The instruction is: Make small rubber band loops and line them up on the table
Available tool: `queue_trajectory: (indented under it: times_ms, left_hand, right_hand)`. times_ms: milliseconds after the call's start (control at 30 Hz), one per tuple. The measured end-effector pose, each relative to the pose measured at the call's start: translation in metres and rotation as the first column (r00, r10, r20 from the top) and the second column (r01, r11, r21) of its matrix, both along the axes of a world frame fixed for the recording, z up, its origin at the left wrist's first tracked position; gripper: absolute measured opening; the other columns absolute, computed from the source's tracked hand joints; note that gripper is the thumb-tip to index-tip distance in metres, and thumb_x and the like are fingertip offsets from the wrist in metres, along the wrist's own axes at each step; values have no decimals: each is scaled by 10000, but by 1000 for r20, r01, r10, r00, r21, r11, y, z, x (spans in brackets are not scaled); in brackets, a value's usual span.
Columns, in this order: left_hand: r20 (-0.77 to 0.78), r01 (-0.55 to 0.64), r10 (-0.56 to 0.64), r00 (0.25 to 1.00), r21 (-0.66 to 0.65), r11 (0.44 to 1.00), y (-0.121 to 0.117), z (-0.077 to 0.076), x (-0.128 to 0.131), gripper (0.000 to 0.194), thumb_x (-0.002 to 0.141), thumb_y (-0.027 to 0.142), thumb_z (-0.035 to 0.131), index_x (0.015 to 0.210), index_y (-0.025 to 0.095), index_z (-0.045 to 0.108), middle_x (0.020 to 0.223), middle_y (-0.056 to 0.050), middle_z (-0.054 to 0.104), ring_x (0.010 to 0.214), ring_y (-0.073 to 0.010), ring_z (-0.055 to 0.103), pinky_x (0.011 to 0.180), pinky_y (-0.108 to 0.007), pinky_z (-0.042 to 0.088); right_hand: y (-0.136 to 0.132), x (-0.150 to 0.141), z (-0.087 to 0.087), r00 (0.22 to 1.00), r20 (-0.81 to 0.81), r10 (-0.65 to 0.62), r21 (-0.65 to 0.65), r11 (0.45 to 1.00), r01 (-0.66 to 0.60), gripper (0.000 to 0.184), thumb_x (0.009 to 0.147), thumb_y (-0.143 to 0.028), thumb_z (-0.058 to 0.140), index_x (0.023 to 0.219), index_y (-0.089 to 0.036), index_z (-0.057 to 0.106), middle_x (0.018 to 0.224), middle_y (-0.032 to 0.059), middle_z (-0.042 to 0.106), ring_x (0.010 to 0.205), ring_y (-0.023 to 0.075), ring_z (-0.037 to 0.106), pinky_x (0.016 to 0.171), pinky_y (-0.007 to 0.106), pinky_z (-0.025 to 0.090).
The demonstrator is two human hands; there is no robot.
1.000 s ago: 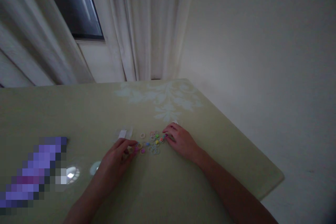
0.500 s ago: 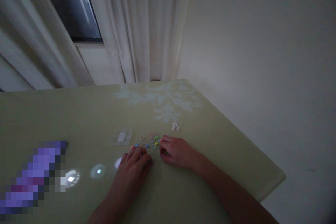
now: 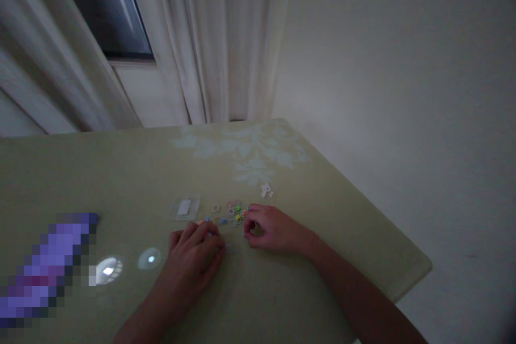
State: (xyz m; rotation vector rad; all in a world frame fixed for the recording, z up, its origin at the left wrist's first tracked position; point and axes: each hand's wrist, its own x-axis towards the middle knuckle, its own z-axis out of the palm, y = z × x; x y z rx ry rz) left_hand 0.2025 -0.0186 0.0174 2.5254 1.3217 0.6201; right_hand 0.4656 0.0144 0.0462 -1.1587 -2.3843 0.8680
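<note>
A small pile of colourful rings (image 3: 235, 213) lies on the table between my two hands. My left hand (image 3: 195, 250) is closed just in front of the pile, fingers curled together, and a faint clear or whitish bit shows by its thumb tip. What it holds is mostly hidden. At the pile's right edge, my right hand (image 3: 271, 228) has its thumb and index finger bent into a pinch. Anything between those fingertips is too small to name. One pale ring (image 3: 215, 208) sits apart, left of the pile, and small blue and orange pieces lie by my left fingers.
A clear plastic packet (image 3: 184, 208) with a white label lies behind my left hand. Small white pieces (image 3: 266, 191) sit beyond my right hand. A blurred purple object (image 3: 48, 269) is at the far left of the pale green table (image 3: 121, 172). Curtains and a wall stand behind.
My left hand has shifted a little left, widening the gap between the hands. My right hand stays at the pile, its thumb and finger now curved into a rounder loop. The view has shifted slightly.
</note>
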Motion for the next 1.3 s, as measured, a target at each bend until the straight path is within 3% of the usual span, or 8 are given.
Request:
queue_trajectory:
  times_ms: [233,433,667,867,967,1100,1167,1300]
  left_hand:
    - [-32,26,-26,999,-24,999,-3,2,2,183,973,211,606,931,304,758,1087,-24,739,1043,-270,603,852,-415,325]
    - [-17,19,-20,1000,-62,998,-2,7,5,253,1039,261,523,932,292,750,1069,-29,744,1003,-255,597,830,-398,335]
    - [3,13,-13,1000,-78,997,-5,-4,9,224,1017,244,544,896,276,730,1027,-35,727,1075,-284,619,888,-418,361]
    - [-18,-46,46,999,5,999,-4,-8,10,177,1001,276,579,903,270,726,1072,-42,738,1100,-299,620,898,-424,368]
    - [-23,-77,78,997,41,996,-2,-9,9,196,1011,280,562,902,264,723,1082,-47,746,1031,-282,633,870,-424,364]
    - [-8,-61,61,998,30,998,-3,-10,11,140,990,301,621,1047,300,749,1135,-48,745,1075,-290,628,884,-433,366]
    - [-1,-50,50,999,0,999,-4,-10,14,151,967,282,656,1077,314,755,1149,-42,744,1136,-304,615,912,-438,369]
    - [-8,-29,29,1000,-130,991,-6,-6,17,139,948,212,645,952,303,750,1079,-19,748,1120,-299,623,887,-417,367]
  right_hand:
    - [0,-1,-2,999,3,51,-17,999,-51,102,810,-100,737,851,-174,682,928,18,635,931,175,611,855,263,451]
    - [0,-1,-2,998,32,45,5,999,-45,77,832,-114,713,863,-177,682,925,16,640,883,164,612,805,252,452]
    - [-1,-3,-2,995,79,61,7,998,-62,58,852,-134,718,856,-188,696,932,35,670,1011,206,645,967,317,475]
    - [-1,-3,-5,994,88,62,18,998,-64,44,857,-151,722,869,-187,700,953,46,686,1016,213,652,1016,347,473]
    - [-1,-3,-7,994,92,55,21,998,-57,50,852,-138,718,865,-184,700,953,45,677,1009,208,647,1007,339,475]
    - [-1,-3,-6,996,61,63,29,997,-65,63,849,-132,732,870,-179,697,944,29,659,961,188,640,994,326,471]
    - [-1,-4,-5,997,39,73,35,997,-74,69,851,-130,733,871,-181,691,936,23,652,953,184,637,966,315,472]
    - [-2,-5,0,998,-19,52,31,998,-51,86,847,-111,718,872,-182,677,911,15,629,876,163,613,816,263,479]
